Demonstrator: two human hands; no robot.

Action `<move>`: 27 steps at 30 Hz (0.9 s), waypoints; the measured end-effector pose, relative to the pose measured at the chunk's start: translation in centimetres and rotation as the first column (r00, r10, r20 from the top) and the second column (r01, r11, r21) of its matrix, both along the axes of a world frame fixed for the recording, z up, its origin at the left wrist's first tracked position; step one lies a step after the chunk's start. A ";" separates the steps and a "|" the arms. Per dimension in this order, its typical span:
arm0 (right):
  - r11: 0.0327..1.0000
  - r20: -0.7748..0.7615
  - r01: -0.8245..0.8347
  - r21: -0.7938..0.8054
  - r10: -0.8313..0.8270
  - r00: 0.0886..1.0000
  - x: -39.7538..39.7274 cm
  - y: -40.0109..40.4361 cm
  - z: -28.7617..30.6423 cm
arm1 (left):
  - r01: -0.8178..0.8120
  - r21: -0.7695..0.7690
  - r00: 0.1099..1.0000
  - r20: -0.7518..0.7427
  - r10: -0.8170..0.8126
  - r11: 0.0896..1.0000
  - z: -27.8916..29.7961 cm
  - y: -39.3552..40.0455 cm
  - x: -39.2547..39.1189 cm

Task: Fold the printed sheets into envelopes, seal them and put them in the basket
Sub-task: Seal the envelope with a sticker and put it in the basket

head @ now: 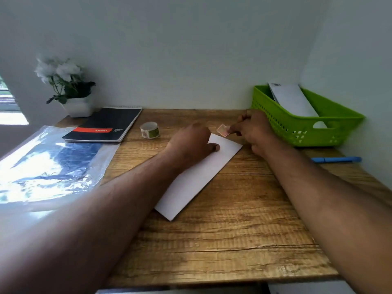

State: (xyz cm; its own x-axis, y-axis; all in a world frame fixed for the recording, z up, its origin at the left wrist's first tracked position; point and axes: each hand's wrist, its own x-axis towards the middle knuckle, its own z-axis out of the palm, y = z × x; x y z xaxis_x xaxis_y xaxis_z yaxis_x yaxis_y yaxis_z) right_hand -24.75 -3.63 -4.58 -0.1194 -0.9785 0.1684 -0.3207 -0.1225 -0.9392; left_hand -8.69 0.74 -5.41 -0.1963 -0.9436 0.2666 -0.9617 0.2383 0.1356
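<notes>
The folded envelope (197, 179), light and slippery, lies pinned under my left hand (191, 141) while my right hand (252, 130) pinches a limp sticker (223, 130).

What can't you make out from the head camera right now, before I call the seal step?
- Envelope far end and flap: covered by the left hand.
- Tape piece in the right hand: blurred, print unreadable.
- Basket contents: wall hides all but one white envelope.
- Notebook label: too small.
</notes>
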 end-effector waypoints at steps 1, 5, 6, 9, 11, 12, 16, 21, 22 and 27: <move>0.999 -0.013 -0.034 0.010 0.034 0.999 0.2 -0.1 0.0 | -0.005 0.011 0.999 -0.041 0.005 1.000 -0.2 -0.1 0.2; 0.996 -0.071 -0.089 0.001 0.089 0.994 0.8 -0.7 -0.5 | -0.010 -0.011 0.960 -0.281 0.006 1.000 -1.1 -0.1 0.9; 0.997 -0.083 -0.080 -0.009 0.079 0.993 0.9 -0.9 -0.5 | -0.011 -0.037 0.951 -0.310 -0.001 0.999 -1.2 -0.1 1.0; 0.998 -0.117 -0.051 -0.045 0.046 0.992 1.5 -1.1 -0.8 | -0.013 -0.040 0.938 -0.345 -0.001 0.999 -1.5 0.0 1.0; 0.997 -0.135 -0.041 -0.064 0.032 0.990 1.8 -1.2 -1.0 | -0.029 -0.023 0.935 -0.353 0.019 0.999 -1.5 -0.2 0.9; 0.997 -0.146 -0.039 -0.068 0.029 0.989 2.0 -1.2 -1.2 | -0.039 -0.019 0.938 -0.346 0.030 0.999 -1.6 -0.3 1.0; 0.996 -0.202 -0.042 -0.076 0.026 0.979 2.2 -1.0 -1.2 | -0.042 -0.014 0.943 -0.332 0.035 0.999 -1.6 -0.1 0.9; 0.993 -0.246 -0.040 -0.113 0.011 0.969 2.0 -0.8 -1.1 | -0.028 -0.024 0.944 -0.328 0.018 0.999 -1.6 0.1 0.9; 0.993 -0.249 -0.042 -0.113 0.013 0.968 2.0 -0.8 -1.1 | -0.019 -0.024 0.947 -0.323 0.010 1.000 -1.6 0.1 0.9; 0.992 -0.284 -0.044 -0.118 0.009 0.959 1.9 -1.0 -1.3 | -0.019 -0.011 0.923 -0.384 0.013 1.000 -1.2 0.2 1.3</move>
